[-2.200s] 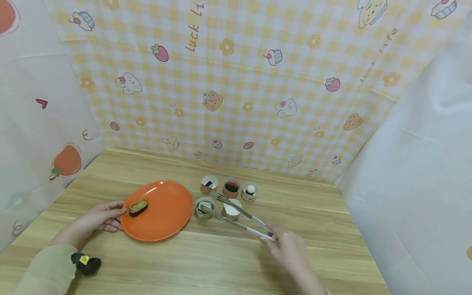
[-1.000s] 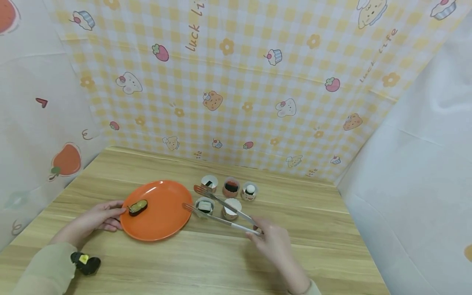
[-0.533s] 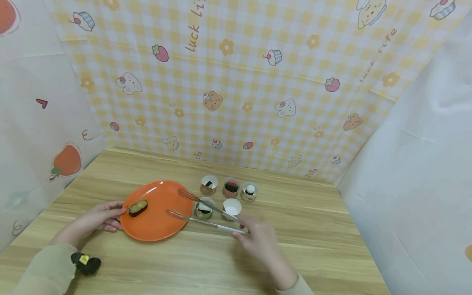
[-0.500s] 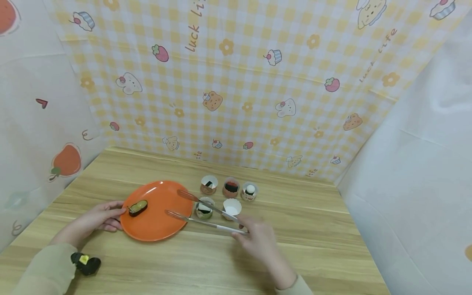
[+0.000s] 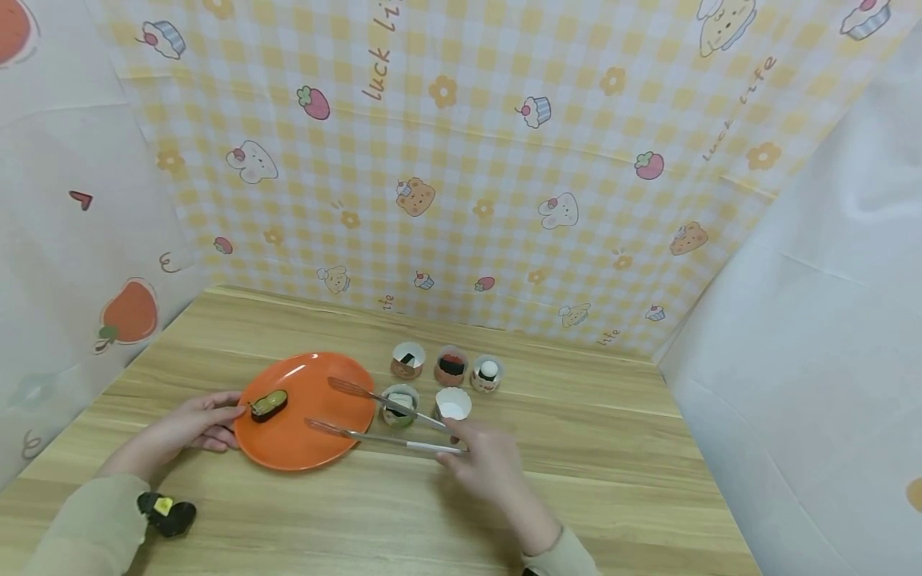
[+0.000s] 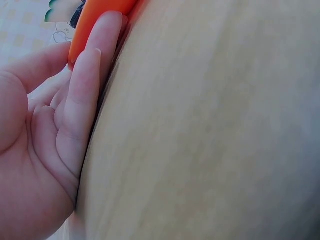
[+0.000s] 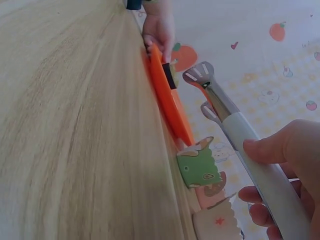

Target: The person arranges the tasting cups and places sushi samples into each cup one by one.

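My left hand pinches the left rim of an orange plate; in the left wrist view the thumb is above the rim and fingers lie beneath it. On the plate's left side sits a seaweed-wrapped sushi piece with a yellow-green topping. My right hand grips metal tongs by their white-covered handles. Spread apart, the tongs' slotted tips overlap the plate in the head view, to the right of the sushi. Nothing shows between them. In the right wrist view the tips are raised above the plate.
Several small paper cups stand right of the plate. A green-patterned cup and three back cups hold rice-and-seaweed pieces; a front cup shows its white inside. A checked cloth hangs behind the wooden table.
The right hand has carried the tongs leftward, from over the paper cups to over the plate, their tips staying apart. My left hand and the sushi have kept their places.
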`<state>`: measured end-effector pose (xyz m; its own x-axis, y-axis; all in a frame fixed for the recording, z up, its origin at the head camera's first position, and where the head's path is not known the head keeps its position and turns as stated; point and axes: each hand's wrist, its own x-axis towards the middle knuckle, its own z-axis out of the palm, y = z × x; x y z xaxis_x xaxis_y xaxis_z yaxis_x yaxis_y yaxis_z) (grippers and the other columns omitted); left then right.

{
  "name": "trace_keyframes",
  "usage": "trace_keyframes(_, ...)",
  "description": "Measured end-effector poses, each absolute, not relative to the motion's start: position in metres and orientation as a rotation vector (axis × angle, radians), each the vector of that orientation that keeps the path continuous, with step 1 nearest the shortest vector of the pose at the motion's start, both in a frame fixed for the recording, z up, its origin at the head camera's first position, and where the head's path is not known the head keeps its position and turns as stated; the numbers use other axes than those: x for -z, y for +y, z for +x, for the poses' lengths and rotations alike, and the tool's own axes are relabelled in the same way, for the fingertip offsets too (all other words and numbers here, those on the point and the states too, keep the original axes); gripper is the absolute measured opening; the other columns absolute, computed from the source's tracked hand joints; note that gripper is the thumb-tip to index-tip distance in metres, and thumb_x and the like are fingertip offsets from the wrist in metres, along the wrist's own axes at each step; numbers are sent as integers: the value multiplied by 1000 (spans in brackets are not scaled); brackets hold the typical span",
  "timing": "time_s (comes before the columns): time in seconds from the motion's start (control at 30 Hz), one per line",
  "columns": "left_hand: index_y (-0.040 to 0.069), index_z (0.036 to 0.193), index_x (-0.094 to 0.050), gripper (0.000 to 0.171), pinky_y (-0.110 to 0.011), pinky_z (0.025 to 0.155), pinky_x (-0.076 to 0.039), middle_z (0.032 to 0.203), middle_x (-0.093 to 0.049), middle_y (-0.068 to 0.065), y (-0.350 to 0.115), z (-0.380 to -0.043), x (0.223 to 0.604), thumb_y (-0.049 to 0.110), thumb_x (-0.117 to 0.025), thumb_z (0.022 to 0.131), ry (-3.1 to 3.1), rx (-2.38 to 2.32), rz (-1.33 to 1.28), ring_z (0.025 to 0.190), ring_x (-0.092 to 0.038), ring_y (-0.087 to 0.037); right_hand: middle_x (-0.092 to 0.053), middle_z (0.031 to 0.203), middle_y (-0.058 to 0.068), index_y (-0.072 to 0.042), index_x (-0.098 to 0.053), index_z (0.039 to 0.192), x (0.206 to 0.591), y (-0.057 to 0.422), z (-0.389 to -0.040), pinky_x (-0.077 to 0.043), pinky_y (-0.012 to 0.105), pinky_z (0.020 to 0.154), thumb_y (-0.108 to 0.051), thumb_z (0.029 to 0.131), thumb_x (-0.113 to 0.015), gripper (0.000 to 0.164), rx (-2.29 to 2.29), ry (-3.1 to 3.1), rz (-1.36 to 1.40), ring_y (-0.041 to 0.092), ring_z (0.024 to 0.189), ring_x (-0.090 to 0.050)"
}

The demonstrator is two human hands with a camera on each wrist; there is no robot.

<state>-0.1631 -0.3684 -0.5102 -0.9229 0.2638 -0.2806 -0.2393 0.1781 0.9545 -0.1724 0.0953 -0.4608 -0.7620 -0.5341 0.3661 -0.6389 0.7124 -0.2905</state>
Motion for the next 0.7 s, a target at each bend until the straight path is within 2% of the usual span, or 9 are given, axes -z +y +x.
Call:
trace_keyframes(0.17, -18, 139, -13, 64, -33, 65, -57, 84, -69, -10, -368, -163, 509, 23, -47, 103, 2076, -1794, 11, 74, -69, -23, -66, 84, -7, -16, -69, 114, 464, 87, -173, -38, 18, 51, -33, 79, -79, 40, -591, -2687, 944, 4, 67, -55)
trace_keyframes(0.4, -17, 139, -11, 66, -34, 66, -57, 84, -69, -11, -369, -163, 510, 23, -47, 102, 2078, -1794, 9, 74, -69, -23, -67, 86, -7, -18, -69, 117, 465, 75, -173, -33, 17, 45, -36, 80, -78, 42, -597, -2722, 937, 0, 56, -46)
trace_keyframes(0.7, -17, 140, -12, 67, -34, 66, -57, 86, -69, -10, -368, -162, 508, 24, -48, 102, 2089, -1786, -4, 75, -69, -24, -68, 87, -9, -18, -70, 117, 473, 64, -177, -33, 18, 44, -39, 80, -77, 43, -585, -2745, 904, 0, 60, -51)
